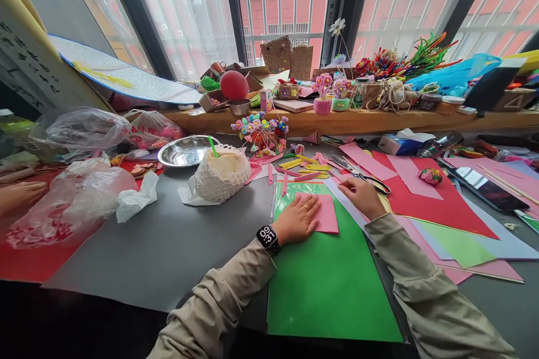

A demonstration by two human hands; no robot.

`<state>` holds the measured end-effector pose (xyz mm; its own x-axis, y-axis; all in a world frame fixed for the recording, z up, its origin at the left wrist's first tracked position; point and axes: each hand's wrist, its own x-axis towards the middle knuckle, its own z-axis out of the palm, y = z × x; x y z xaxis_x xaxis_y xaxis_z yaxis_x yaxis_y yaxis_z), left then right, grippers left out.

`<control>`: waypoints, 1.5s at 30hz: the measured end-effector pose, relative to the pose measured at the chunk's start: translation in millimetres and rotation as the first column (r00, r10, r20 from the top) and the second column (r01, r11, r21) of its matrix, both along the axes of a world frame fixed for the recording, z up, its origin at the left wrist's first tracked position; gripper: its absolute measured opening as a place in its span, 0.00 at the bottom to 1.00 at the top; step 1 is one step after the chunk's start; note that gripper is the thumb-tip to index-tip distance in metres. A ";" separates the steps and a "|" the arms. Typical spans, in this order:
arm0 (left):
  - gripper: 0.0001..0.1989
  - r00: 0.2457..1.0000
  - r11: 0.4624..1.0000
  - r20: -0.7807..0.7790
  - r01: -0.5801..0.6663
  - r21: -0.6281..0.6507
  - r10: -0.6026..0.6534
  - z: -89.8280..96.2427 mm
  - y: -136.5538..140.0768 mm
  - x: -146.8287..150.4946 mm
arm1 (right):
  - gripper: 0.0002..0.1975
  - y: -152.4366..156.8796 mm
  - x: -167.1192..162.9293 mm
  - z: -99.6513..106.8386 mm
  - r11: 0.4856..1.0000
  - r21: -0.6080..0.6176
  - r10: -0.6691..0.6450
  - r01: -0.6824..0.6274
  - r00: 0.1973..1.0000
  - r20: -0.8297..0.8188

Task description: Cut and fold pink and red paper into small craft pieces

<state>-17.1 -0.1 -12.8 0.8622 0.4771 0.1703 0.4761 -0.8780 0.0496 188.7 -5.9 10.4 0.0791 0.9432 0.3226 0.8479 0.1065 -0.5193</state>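
My left hand [297, 219] lies flat with its fingers stretched over a folded square of pink paper [327, 214]. The paper rests on a green sheet [328, 286] in a clear sleeve. To the right, my right hand [361, 195] is raised a little, its fingers curled and the tips drawn together. Whether anything is between those fingertips I cannot make out. Just behind it lie scissors [381, 185] with dark handle loops, partly hidden by the hand. Yellow and pink paper strips [309, 168] are scattered beyond the green sheet.
Left of me stand a coconut in white foam net [223, 176] with a green straw, a metal plate [185, 151] and plastic bags [80, 196]. Another person's hand [21, 196] is at far left. Coloured sheets [438, 202] and a phone [488, 188] lie right. Crafts crowd the wooden ledge [295, 120].
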 end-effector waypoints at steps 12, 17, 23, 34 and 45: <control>0.22 1.000 1.000 0.011 0.006 -0.003 -0.006 0.8 -1.8 -1.2 | 0.10 33.8 3.1 -14.1 0.982 -0.074 -0.091 0.173 0.783 0.615; 0.22 1.000 1.000 0.007 0.015 0.011 -0.015 1.1 -1.7 -1.1 | 0.11 35.9 -0.8 -15.6 0.985 -0.055 -0.093 0.164 0.770 0.632; 0.22 1.000 1.000 0.014 0.004 0.022 -0.005 1.4 -2.2 -1.1 | 0.11 24.9 -4.1 -3.0 0.983 0.041 -0.166 0.177 0.783 0.600; 0.23 1.000 1.000 0.017 -0.005 0.005 0.005 2.1 -2.6 0.4 | 0.08 -72.0 -20.2 -20.3 0.993 0.112 -0.020 -0.044 0.857 0.515; 0.21 1.000 1.000 0.021 0.004 -0.013 -0.004 2.8 -2.4 0.4 | 0.12 -69.4 -34.3 -23.2 0.993 0.052 0.036 -0.102 0.712 0.701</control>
